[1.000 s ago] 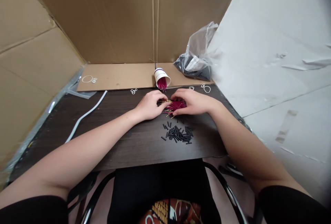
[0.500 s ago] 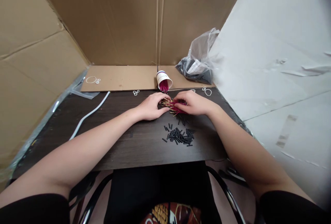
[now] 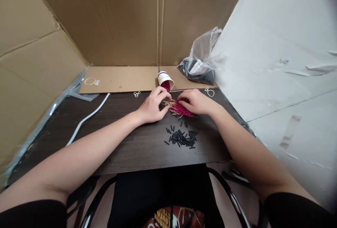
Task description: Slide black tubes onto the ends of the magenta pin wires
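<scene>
A loose bundle of thin magenta wires with gold tips (image 3: 179, 108) lies on the dark wooden table (image 3: 126, 143). My left hand (image 3: 152, 106) rests at the bundle's gold-tipped left end, fingers curled against it. My right hand (image 3: 196, 101) rests over the bundle's right side, fingers bent down onto the wires. A tipped-over paper cup (image 3: 165, 79) with more magenta wires in it lies just beyond my hands. A pile of short black tube pieces (image 3: 183, 137) sits on the table nearer to me.
A clear plastic bag of black parts (image 3: 201, 66) leans at the back right. A cardboard sheet (image 3: 118, 79) covers the table's far part, with cardboard walls behind and left. A white strip (image 3: 86, 117) and small white rings (image 3: 136, 94) lie on the table.
The wire bundle now lies more spread out and slanted between my hands. My right hand has lifted off part of it, and my left hand's fingers have shifted at the gold tips.
</scene>
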{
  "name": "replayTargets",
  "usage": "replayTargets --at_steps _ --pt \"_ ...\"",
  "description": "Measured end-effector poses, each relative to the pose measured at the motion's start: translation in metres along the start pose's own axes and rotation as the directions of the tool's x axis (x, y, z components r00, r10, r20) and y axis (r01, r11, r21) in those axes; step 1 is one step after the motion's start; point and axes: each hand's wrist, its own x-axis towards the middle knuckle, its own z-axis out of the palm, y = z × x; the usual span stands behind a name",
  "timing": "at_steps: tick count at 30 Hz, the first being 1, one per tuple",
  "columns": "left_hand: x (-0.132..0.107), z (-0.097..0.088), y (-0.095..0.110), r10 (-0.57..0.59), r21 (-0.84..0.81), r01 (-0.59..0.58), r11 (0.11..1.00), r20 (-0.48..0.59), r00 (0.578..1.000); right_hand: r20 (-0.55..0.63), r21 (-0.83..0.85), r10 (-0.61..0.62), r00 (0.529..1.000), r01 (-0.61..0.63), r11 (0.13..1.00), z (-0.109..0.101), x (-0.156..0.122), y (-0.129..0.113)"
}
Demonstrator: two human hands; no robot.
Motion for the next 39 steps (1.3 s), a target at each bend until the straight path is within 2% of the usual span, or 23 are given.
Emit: replayTargets --at_steps 3,6,12,16,20,25,29,32,34,36,37,39 --pt "0.001 -0.001 -0.001 0.104 -0.019 -0.103 0.995 0.107 0.989 -0.010 0.013 0.053 0.999 -0.052 0.999 -0.003 -0.001 0.001" --pt "0.001 -0.001 -0.005 0.132 -0.068 -0.121 0.990 0.187 0.973 -0.027 0.033 0.083 0.996 -0.082 0.996 -0.003 -0.001 0.002" --pt "0.000 0.000 -0.004 0.143 -0.077 -0.129 0.989 0.223 0.964 -0.129 0.079 0.077 0.989 -0.068 0.995 0.000 -0.002 0.001" --pt "-0.001 -0.001 0.003 0.204 -0.017 -0.209 0.978 0.293 0.934 -0.203 0.120 0.083 0.976 -0.059 0.991 0.002 -0.002 -0.001" --pt "-0.001 -0.001 0.008 0.226 0.023 -0.247 0.969 0.325 0.918 -0.165 0.146 0.097 0.982 -0.073 0.987 0.003 -0.001 -0.005" --pt "0.002 -0.002 0.011 0.249 0.015 -0.274 0.962 0.372 0.894 -0.158 0.115 0.058 0.986 -0.040 0.993 0.008 0.001 -0.007" --pt "0.002 -0.002 0.012 0.236 -0.006 -0.253 0.967 0.387 0.891 -0.166 0.117 0.055 0.985 -0.035 0.992 0.014 0.003 -0.009" --pt "0.002 0.000 0.010 0.190 -0.069 -0.177 0.982 0.354 0.916 -0.181 0.130 0.059 0.982 -0.036 0.991 0.014 0.004 -0.009" --pt "0.002 0.002 0.009 0.108 -0.131 -0.076 0.988 0.258 0.960 -0.220 0.144 0.062 0.974 -0.030 0.989 0.014 0.004 -0.009" --pt "0.001 0.005 0.006 -0.052 -0.192 0.074 0.979 0.117 0.992 -0.262 0.159 0.069 0.963 -0.027 0.987 0.013 0.004 -0.009" --pt "0.002 0.007 0.004 -0.147 -0.234 0.155 0.960 0.049 0.988 -0.279 0.164 0.071 0.958 -0.026 0.986 0.013 0.004 -0.009" --pt "0.002 0.011 0.000 -0.317 -0.355 0.285 0.890 -0.032 0.948 -0.305 0.170 0.069 0.950 -0.017 0.985 0.012 0.004 -0.010"
